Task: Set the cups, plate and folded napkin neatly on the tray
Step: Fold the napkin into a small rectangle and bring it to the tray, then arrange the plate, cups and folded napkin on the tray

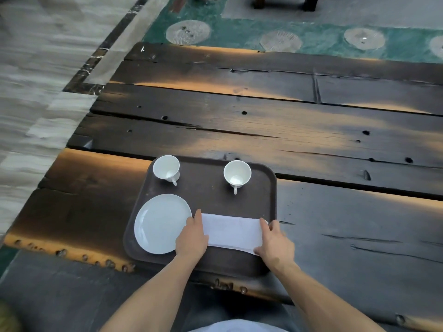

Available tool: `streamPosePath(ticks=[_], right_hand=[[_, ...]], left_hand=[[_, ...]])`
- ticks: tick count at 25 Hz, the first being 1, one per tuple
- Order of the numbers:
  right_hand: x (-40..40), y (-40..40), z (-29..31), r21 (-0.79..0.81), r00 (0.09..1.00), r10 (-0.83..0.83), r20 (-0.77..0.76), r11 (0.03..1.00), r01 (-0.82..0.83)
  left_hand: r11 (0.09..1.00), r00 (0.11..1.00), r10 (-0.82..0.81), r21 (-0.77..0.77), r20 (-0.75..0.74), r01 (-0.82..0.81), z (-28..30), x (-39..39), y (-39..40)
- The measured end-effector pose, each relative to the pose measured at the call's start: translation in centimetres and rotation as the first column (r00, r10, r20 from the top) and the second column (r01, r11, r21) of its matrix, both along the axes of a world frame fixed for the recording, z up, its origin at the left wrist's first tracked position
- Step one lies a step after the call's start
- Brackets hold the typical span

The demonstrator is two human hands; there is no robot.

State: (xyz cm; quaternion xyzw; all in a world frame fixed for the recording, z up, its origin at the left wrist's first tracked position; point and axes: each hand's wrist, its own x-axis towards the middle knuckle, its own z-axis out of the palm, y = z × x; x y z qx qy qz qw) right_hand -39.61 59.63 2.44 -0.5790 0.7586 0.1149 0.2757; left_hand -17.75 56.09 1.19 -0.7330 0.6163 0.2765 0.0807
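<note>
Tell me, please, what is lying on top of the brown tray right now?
On the tray stand two empty white cups, a white plate and the folded napkin. The hands cover the napkin's ends, so those edges are hidden.

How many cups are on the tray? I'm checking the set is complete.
2: one cup at the tray's far left corner, the other cup toward its far right. None seems hidden.

Dark brown tray (211,200) on a plank table (311,140), holding 2 white cups (166,169) (237,174) along its far side and 1 white plate (161,223) near left. Folded white napkin (231,232) near right, left hand (191,237) and right hand (274,243) laid on its 2 ends.
</note>
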Motion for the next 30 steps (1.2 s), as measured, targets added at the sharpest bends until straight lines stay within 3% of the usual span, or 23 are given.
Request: streamPosePath(ticks=[6, 11, 18, 30], right_hand=[[-0.9, -0.5, 0.1, -0.044, 0.997, 0.074, 0.017, 0.996, -0.073], [-1.0, -1.3, 0.0, -0.178, 0.98, 0.198, -0.01, 0.964, -0.196], [3.7, -3.7, -0.2, -0.224, 0.96, 0.276, 0.04, 0.939, -0.261], [16.6, -10.0, 0.2, -0.211, 0.973, 0.067, 0.222, 0.977, -0.019]], left_hand=[[1.0, 0.998, -0.009, 0.003, 0.061, 0.009, 0.8, -0.5, 0.0], [0.999, 0.998, -0.044, -0.007, -0.046, 0.044, 1.1, 0.4, -0.4], [0.994, 0.977, -0.088, -0.084, -0.193, 0.073, 1.3, 4.9, -3.3], [0.994, 0.963, -0.043, -0.105, -0.268, 0.016, 0.6, 17.6, -10.9]])
